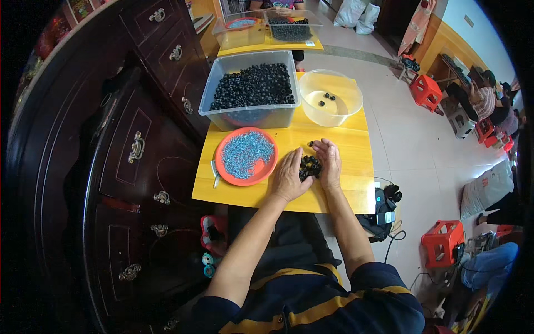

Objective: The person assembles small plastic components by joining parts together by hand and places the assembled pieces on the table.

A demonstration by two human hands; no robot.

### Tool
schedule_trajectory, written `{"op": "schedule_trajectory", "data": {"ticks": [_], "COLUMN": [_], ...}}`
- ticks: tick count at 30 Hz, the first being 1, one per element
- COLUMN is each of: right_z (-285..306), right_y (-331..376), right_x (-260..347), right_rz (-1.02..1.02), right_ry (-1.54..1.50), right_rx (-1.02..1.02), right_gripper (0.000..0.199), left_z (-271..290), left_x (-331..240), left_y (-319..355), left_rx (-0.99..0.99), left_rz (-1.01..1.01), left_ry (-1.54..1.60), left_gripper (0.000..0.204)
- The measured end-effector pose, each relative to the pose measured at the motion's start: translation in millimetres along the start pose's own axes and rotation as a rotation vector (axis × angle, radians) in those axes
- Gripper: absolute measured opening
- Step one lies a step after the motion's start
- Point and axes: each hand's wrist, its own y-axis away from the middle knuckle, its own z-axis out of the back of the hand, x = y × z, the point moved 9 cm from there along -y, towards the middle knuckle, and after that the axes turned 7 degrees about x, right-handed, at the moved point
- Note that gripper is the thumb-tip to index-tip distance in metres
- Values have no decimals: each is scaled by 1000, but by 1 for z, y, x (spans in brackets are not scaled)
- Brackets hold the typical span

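Yellow wooden table [339, 192] fills the frame's centre on a pale tiled floor [411, 145], bearing a clear plastic tub of black rings [253, 89], a clear round bowl [331, 97] and an orange plate of blue pins [246, 156]. Below these, the left hand [289, 177] and right hand [329, 161], fingers loosely curved, corral a small pile of black rings [310, 166] between them, likely to stop it scattering.

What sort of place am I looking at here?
Probably a room in a home used for hand assembly piecework. A yellow table carries a clear bin of black rings, beside a dark wooden cabinet. Red stools and sacks sit on the tiled floor.
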Motion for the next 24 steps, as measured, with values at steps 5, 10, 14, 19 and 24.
{"op": "schedule_trajectory", "data": {"ticks": [5, 10, 14, 19, 24], "right_z": [10, 9, -2, -27, -20], "right_y": [-5, -7, -4, 12, 20], "right_x": [-11, -13, -18, 30, 30], "right_rz": [-13, -17, 54, 392, 234], "right_ry": [-74, -59, 353, 841, 803], "right_rx": [-20, -48, 43, 86, 118], "right_gripper": [57, 40, 28, 42, 31], "left_z": [4, 3, 0, 3, 3], "left_x": [2, 13, 6, 7, 10], "left_y": [-2, -1, -2, 0, -2], "left_rx": [-32, -34, -79, -136, -128], "left_rz": [-33, 61, 8, -3, -23], "left_ry": [96, 125, 24, -2, 6], "left_gripper": [77, 59, 58, 53, 42]}}
